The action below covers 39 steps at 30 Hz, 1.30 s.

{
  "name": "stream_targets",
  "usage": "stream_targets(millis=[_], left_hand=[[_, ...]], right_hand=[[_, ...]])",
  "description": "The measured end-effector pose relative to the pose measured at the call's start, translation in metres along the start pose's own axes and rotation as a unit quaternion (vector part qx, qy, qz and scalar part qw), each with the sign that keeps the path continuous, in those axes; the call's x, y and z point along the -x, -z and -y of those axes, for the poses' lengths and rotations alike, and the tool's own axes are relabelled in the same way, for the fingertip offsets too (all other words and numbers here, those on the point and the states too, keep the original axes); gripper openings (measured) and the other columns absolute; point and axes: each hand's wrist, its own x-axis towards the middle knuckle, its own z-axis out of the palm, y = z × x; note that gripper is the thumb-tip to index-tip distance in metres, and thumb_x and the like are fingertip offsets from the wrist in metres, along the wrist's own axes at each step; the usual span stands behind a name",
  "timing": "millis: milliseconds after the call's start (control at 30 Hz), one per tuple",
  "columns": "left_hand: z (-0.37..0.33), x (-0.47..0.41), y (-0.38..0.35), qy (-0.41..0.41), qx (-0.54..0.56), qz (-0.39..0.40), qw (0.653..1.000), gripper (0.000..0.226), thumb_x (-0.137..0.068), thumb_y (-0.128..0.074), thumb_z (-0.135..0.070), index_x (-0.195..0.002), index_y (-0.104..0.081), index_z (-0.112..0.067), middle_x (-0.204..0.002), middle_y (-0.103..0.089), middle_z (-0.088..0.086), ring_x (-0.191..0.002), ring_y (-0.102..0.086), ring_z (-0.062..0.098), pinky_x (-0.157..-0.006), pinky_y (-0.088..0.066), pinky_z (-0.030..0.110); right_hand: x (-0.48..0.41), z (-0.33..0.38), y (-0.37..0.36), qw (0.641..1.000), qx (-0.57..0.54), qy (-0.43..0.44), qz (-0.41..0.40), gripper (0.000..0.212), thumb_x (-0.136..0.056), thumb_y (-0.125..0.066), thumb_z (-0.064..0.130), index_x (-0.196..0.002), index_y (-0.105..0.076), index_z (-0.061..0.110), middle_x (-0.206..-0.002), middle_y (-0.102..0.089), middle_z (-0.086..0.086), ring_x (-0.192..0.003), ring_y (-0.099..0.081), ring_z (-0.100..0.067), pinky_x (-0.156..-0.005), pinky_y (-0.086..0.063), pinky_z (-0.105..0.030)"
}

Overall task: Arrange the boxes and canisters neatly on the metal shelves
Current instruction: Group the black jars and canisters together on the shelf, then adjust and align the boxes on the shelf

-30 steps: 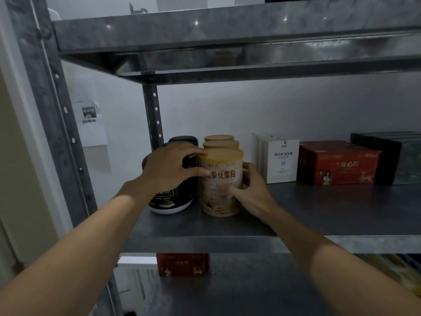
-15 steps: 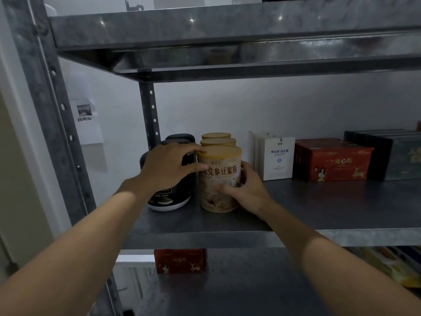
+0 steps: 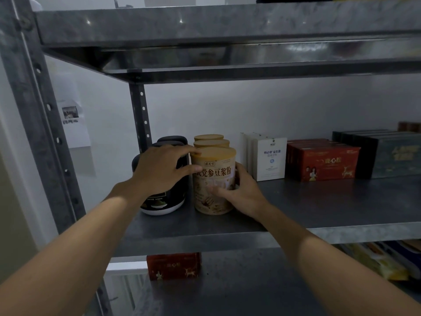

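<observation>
A beige canister (image 3: 214, 179) with a tan lid stands at the front of a row of three on the middle metal shelf (image 3: 319, 233). My right hand (image 3: 241, 192) wraps round its right side, thumb across the label. My left hand (image 3: 161, 169) lies over a black canister (image 3: 164, 201) beside it, with fingertips touching the beige canister's upper left edge. A second black canister (image 3: 173, 139) stands behind. To the right stand white boxes (image 3: 268, 156), red boxes (image 3: 323, 163) and dark boxes (image 3: 387, 153).
The upper shelf (image 3: 227, 26) hangs low overhead. The steel upright (image 3: 34, 110) rises at the left and a rear post (image 3: 140, 115) behind the canisters. On the shelf below sit a red box (image 3: 174, 265) and colourful packets (image 3: 382, 258) at the right.
The hands stay on the two canisters, and the beige canister has barely shifted. The view has moved slightly.
</observation>
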Motion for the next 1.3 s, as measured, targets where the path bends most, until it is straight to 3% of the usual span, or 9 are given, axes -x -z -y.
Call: stream_targets(millis=[333, 433, 500, 567, 633, 733, 800, 933, 1300], left_hand=[[0.01, -0.005, 0.0, 0.006, 0.021, 0.064, 0.998, 0.063, -0.082, -0.046, -0.073, -0.137, -0.048, -0.043, -0.138, -0.053, -0.011, -0.12, -0.052, 0.012, -0.086, -0.039, 0.025], [0.005, -0.01, 0.009, 0.029, 0.118, 0.097, 0.988, 0.06, -0.084, -0.043, -0.069, -0.134, -0.052, -0.038, -0.125, -0.052, -0.025, -0.114, -0.051, 0.0, -0.089, -0.038, 0.014], [-0.002, -0.022, 0.014, 0.042, 0.153, 0.093, 0.983, 0.057, -0.083, -0.045, -0.069, -0.131, -0.055, -0.039, -0.122, -0.056, -0.025, -0.113, -0.054, -0.001, -0.09, -0.04, 0.012], [-0.014, -0.041, 0.015, 0.047, 0.156, 0.095, 0.982, 0.061, -0.079, -0.048, -0.078, -0.13, -0.054, -0.045, -0.131, -0.058, -0.015, -0.12, -0.054, 0.006, -0.099, -0.044, 0.026], [-0.033, -0.062, 0.01, 0.051, 0.154, 0.104, 0.981, 0.062, -0.079, -0.053, -0.075, -0.132, -0.052, -0.043, -0.137, -0.052, -0.015, -0.124, -0.049, 0.006, -0.102, -0.042, 0.029], [-0.069, -0.097, -0.006, 0.053, 0.152, 0.112, 0.981, 0.07, -0.076, -0.051, -0.068, -0.138, -0.048, -0.036, -0.144, -0.045, -0.013, -0.129, -0.043, 0.008, -0.106, -0.037, 0.029], [-0.084, -0.118, -0.02, 0.06, 0.158, 0.13, 0.977, 0.072, -0.077, -0.055, -0.067, -0.14, -0.045, -0.036, -0.148, -0.043, -0.009, -0.134, -0.041, 0.012, -0.111, -0.035, 0.032], [-0.099, -0.156, -0.051, 0.083, 0.125, 0.187, 0.971, 0.079, -0.078, -0.069, -0.06, -0.146, -0.033, -0.039, -0.154, -0.034, -0.009, -0.138, -0.034, 0.014, -0.107, -0.031, 0.028], [-0.095, -0.231, -0.091, 0.083, 0.075, 0.272, 0.956, 0.109, -0.069, -0.076, -0.062, -0.154, -0.013, -0.034, -0.161, -0.017, -0.011, -0.146, -0.021, 0.013, -0.108, -0.02, 0.024]], right_hand=[[0.004, 0.009, 0.004, 1.0, 0.013, -0.008, 0.024, 0.081, -0.072, -0.086, 0.04, -0.139, -0.042, 0.03, -0.115, -0.058, 0.026, -0.103, -0.053, 0.013, -0.091, -0.047, -0.018], [0.005, 0.016, 0.021, 0.996, 0.053, 0.007, 0.072, 0.094, -0.075, -0.082, 0.043, -0.15, -0.026, 0.03, -0.118, -0.046, 0.031, -0.102, -0.047, 0.017, -0.087, -0.04, -0.008], [0.0, 0.023, 0.046, 0.993, 0.09, 0.024, 0.07, 0.1, -0.075, -0.081, 0.045, -0.154, -0.02, 0.027, -0.13, -0.045, 0.02, -0.119, -0.044, 0.002, -0.095, -0.038, -0.017], [-0.011, 0.027, 0.075, 0.987, 0.143, 0.048, 0.053, 0.099, -0.076, -0.08, 0.047, -0.154, -0.023, 0.024, -0.147, -0.043, 0.008, -0.133, -0.041, -0.01, -0.105, -0.038, -0.027], [-0.026, 0.029, 0.107, 0.978, 0.193, 0.062, 0.042, 0.093, -0.078, -0.079, 0.045, -0.153, -0.028, 0.021, -0.151, -0.042, 0.001, -0.135, -0.042, -0.015, -0.111, -0.038, -0.033], [-0.052, 0.026, 0.155, 0.973, 0.225, 0.056, 0.024, 0.08, -0.085, -0.074, 0.042, -0.151, -0.035, 0.02, -0.149, -0.046, -0.002, -0.129, -0.047, -0.017, -0.1, -0.041, -0.028], [-0.069, 0.023, 0.179, 0.981, 0.192, 0.015, 0.011, 0.074, -0.089, -0.068, 0.044, -0.151, -0.036, 0.018, -0.15, -0.045, -0.002, -0.129, -0.047, -0.018, -0.095, -0.04, -0.025], [-0.105, 0.006, 0.203, 0.992, 0.098, -0.079, -0.007, 0.08, -0.089, -0.061, 0.055, -0.152, -0.034, 0.015, -0.157, -0.035, -0.003, -0.138, -0.04, -0.022, -0.115, -0.033, -0.038], [-0.176, -0.009, 0.197, 0.988, -0.018, -0.152, 0.023, 0.087, -0.089, -0.057, 0.06, -0.155, -0.026, 0.011, -0.16, -0.028, -0.009, -0.144, -0.031, -0.025, -0.12, -0.024, -0.04]])
